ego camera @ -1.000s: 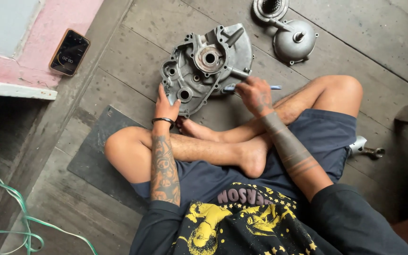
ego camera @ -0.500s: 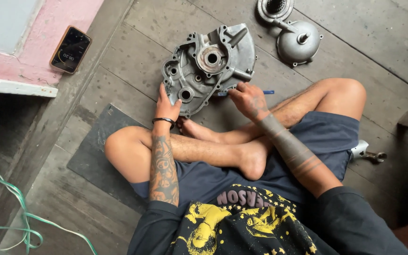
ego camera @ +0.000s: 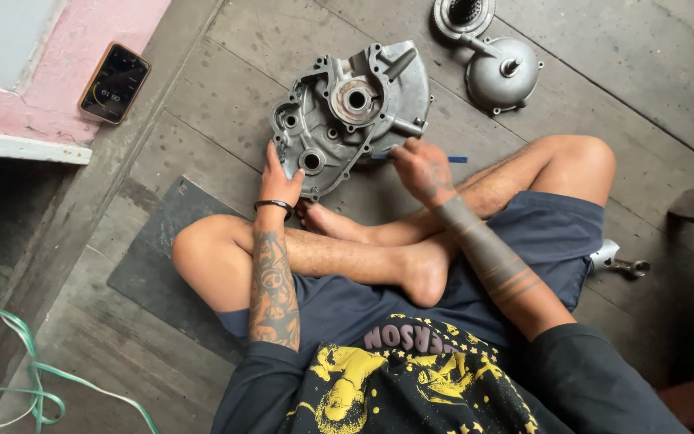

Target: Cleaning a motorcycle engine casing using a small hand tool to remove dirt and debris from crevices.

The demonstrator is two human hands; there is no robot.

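Right now the left hand [ego camera: 279,183] clamps the lower-left edge of the grey engine case [ego camera: 351,112], fingers wrapped on the rim, apparently to steady it on the floor. Right hand [ego camera: 421,167] is closed around a thin blue-handled tool [ego camera: 453,159], tip end pointing at the case's lower-right edge; the handle sticks out to the right of the fist. Exact contact point of the tip is hidden by the fingers. Case lies flat, open side up, directly ahead of both hands and just beyond the crossed legs, so it sits in easy reach. Further out: a round metal cover [ego camera: 501,74] and a clutch-like part [ego camera: 463,14] lie beyond the case, well apart from the hands. A phone [ego camera: 115,82] rests on the pink ledge [ego camera: 34,128] at left. Green cord [ego camera: 10,337] trails at far left; a wrench [ego camera: 620,262] lies beside the right thigh.
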